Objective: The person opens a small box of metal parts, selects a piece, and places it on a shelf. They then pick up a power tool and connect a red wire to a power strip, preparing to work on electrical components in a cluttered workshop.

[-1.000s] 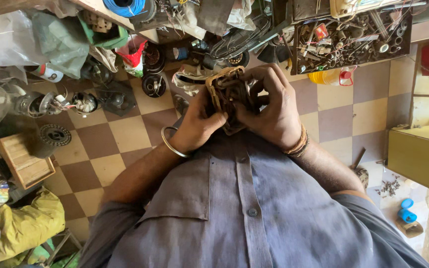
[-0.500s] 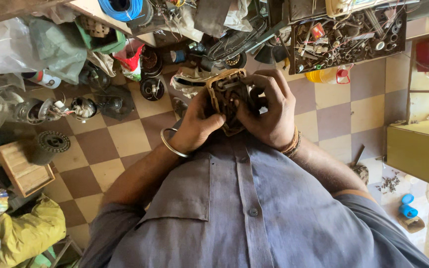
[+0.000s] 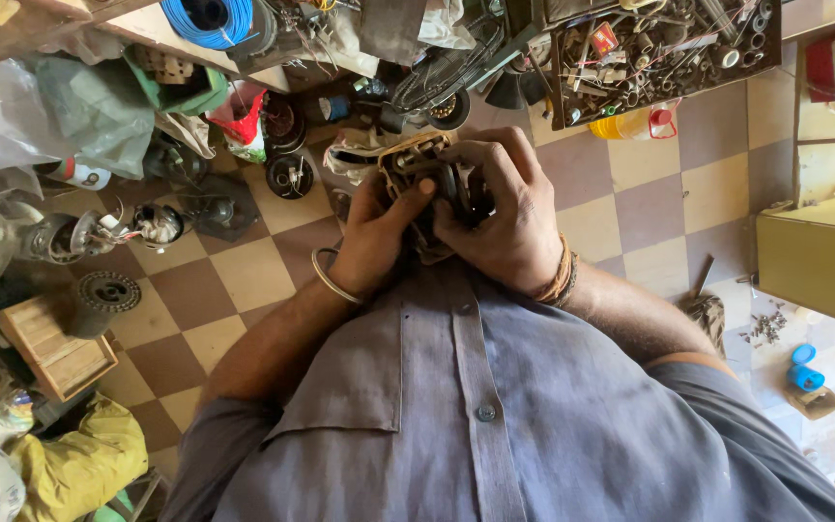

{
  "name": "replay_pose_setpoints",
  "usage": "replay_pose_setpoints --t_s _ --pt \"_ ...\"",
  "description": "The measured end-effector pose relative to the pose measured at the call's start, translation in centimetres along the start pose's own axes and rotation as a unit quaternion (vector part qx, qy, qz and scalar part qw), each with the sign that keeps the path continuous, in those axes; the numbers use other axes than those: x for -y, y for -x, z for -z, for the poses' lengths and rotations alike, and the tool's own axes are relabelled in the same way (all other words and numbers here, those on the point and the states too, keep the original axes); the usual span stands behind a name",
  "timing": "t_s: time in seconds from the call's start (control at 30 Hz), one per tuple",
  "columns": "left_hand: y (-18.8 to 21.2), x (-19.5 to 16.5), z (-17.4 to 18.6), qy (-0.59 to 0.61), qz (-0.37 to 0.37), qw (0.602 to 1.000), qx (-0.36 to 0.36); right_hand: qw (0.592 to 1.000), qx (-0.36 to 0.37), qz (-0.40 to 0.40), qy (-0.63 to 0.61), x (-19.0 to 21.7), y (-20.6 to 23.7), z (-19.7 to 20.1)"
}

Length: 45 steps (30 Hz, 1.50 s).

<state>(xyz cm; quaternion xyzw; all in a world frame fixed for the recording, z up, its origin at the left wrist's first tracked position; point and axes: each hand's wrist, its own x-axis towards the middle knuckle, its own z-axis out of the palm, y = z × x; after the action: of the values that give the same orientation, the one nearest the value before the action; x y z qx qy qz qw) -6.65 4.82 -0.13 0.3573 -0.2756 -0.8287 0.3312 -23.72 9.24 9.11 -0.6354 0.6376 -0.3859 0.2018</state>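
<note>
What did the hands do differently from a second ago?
Not much. The left hand and right hand went on gripping the brown metal part in front of the chest, and the fingers shifted only a little on it. Nothing was let go or picked up. The camera tipped slightly. The blue wire spool, the tray of small parts and the wooden box kept their places.

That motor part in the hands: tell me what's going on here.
A person in a grey shirt holds a small motor part with coppery windings against the chest. The left hand supports it from below, thumb on its face; the right hand wraps over it. Fan motors and a parts tray lie on the checkered floor.
</note>
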Motion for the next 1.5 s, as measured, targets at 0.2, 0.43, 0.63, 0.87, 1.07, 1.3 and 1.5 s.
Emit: replay_pose_setpoints --t_s 0.2,0.43,0.63,0.87,1.07,1.3,1.5 --pt "0.7 0.9 1.7 -0.241 -0.106 0.965 0.003 0.999 -0.010 -0.040 -0.021 0.0 0.4 -0.2" --pt "0.5 1.0 1.6 -0.075 0.010 0.997 0.000 0.994 -0.023 -0.046 -0.092 0.0 0.8 -0.6" --pt "0.9 0.6 1.4 -0.024 0.012 0.999 0.019 0.999 0.038 -0.011 -0.036 0.0 0.5 0.0" --pt "1.3 0.5 1.8 -0.033 -0.043 0.996 0.074 0.999 0.029 0.004 0.020 1.1 0.6 0.1" --pt "1.7 0.5 1.6 -0.020 -0.058 0.990 0.128 0.998 0.032 0.012 0.052 1.5 0.4 0.0" --pt "1.8 0.8 1.9 0.003 -0.052 0.992 0.112 0.998 0.040 -0.003 0.055 1.5 0.2 -0.6" --pt "1.6 1.1 1.9 0.060 -0.049 0.990 0.118 0.999 0.050 0.002 0.001 1.1 0.2 -0.3"
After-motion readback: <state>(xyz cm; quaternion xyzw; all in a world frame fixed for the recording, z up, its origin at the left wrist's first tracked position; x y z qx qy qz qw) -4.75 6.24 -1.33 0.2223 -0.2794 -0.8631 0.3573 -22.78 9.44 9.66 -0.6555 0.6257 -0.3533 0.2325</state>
